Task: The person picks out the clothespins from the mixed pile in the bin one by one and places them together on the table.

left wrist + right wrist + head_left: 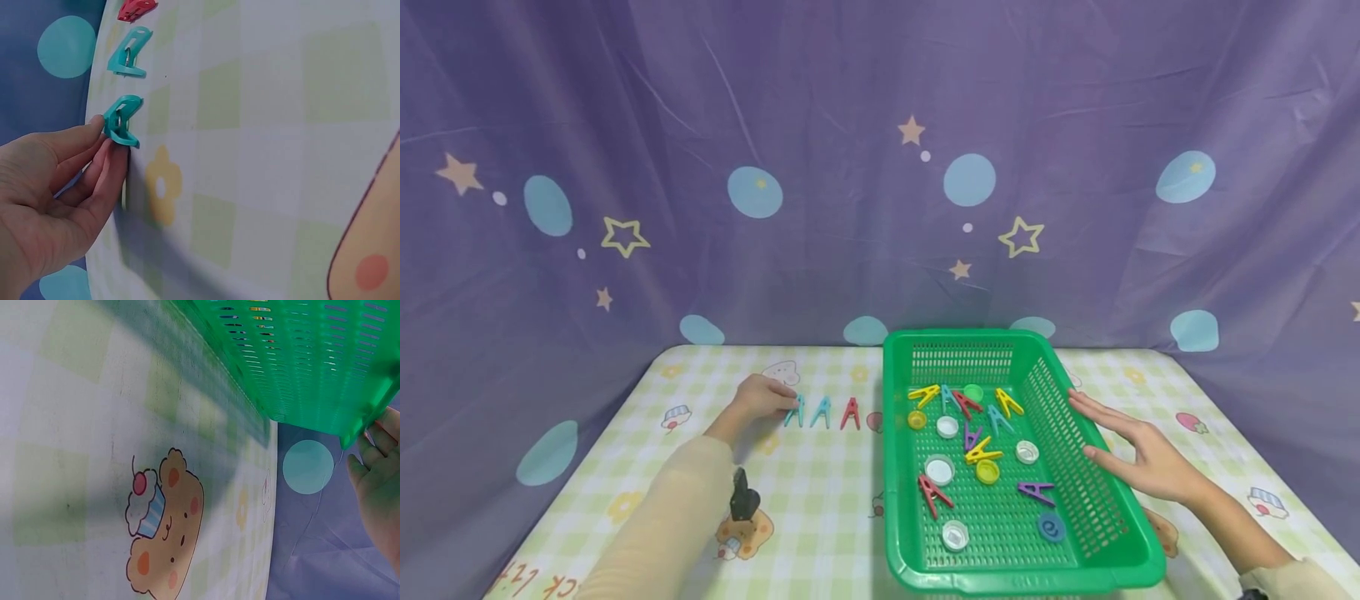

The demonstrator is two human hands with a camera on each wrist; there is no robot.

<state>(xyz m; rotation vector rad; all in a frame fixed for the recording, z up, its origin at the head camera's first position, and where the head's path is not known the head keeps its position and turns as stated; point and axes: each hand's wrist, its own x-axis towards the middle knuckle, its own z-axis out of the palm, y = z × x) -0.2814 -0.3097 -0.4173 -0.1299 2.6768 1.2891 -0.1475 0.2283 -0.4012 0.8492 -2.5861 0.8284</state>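
Observation:
My left hand (760, 400) pinches a teal clothespin (119, 119) at the left end of a short row on the tablecloth. Beside it lie a second teal clothespin (821, 412) and a red clothespin (850, 413), all with their legs pointing toward me. My right hand (1142, 457) rests at the right rim of a green plastic basket (1022, 581), fingers fairly straight. Inside the basket are several clothespins, among them a yellow clothespin (1009, 402) and a purple clothespin (1037, 492), mixed with bottle caps such as a white cap (939, 470) and a blue cap (1051, 527).
A checked tablecloth (820, 517) with printed cartoons covers the table. Behind its far edge hangs a purple curtain (850, 275) with stars and dots. The basket's raised walls stand between my hands, right of the row.

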